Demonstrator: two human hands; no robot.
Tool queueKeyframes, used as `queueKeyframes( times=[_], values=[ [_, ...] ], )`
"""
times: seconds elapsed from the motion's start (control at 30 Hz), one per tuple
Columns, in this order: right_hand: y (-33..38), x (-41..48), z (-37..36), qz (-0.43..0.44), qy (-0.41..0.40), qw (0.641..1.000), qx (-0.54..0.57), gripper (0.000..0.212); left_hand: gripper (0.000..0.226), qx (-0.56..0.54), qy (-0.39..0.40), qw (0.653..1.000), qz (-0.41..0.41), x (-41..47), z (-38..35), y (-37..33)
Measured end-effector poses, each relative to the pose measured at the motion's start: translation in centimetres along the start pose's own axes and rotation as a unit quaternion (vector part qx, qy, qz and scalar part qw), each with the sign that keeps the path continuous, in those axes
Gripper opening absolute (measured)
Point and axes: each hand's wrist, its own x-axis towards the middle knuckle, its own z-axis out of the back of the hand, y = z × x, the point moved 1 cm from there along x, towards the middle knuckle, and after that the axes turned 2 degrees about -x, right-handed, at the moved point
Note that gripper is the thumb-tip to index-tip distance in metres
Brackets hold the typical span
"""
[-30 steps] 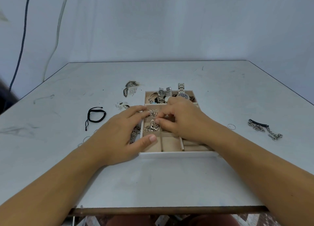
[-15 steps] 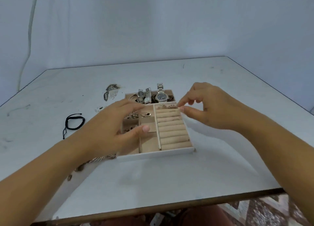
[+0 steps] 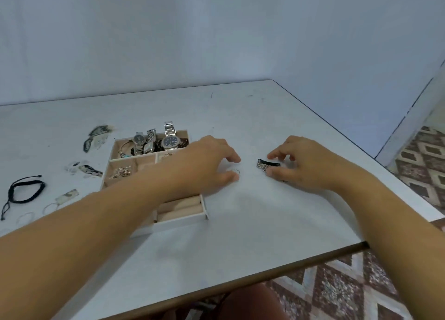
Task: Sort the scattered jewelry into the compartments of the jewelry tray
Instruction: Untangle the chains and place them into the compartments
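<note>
The big white desk (image 3: pixel 252 223) holds everything, and it is flat, so the small things lie where they were dropped. The jewelry tray (image 3: pixel 183 219) sits on the left part of the desk, close to the person, so both hands can get to it. Its boxes keep each kind of thing apart. The left arm goes right across the tray, because the left hand (image 3: pixel 207 160) wants something on the far side of it. The right hand (image 3: pixel 305 168) is out on the bare desk to the right.

The watches (image 3: pixel 171 141) are the biggest pieces, so they fill the long box at the back. A black cord bracelet (image 3: pixel 24 192) waits far to the left, not yet sorted. The soft rolls (image 3: pixel 180 206) at the front of the tray are made to hold rings. Small shiny bits (image 3: pixel 120 172) share one little box.

A black and silver chain (image 3: pixel 266 165) lies between the right thumb and fingers. The fingers are spread round it and look ready to close; it is not yet held. A thin ring (image 3: pixel 236 172) lies on the desk by the left thumb tip. The left fingers bend over it, but I cannot tell if they pinch it. I think the ring will go on the rolls
</note>
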Motion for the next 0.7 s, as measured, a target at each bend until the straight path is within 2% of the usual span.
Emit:
queueKeyframes(
  times=[0.2,0.37,0.5,0.7],
  values=[
    [0.3,0.8,-0.4,-0.006,0.01,0.998,0.065,0.016,0.029,0.003,0.015,1.0,0.018,1.5,-0.3,-0.3],
    [1.0,0.9,-0.7,0.023,0.039,0.999,0.031,0.008,0.029,-0.017,0.005,1.0,0.018,1.5,-0.5,-0.1],
    [1.6,0.6,-1.2,0.036,0.007,0.995,0.091,0.002,0.03,-0.019,-0.001,1.0,0.019,1.5,-0.6,-0.2],
    [2.0,0.4,-1.4,0.047,-0.045,0.981,0.181,0.006,0.037,-0.014,-0.008,1.0,0.011,1.2,-0.7,-0.4]
  ],
)
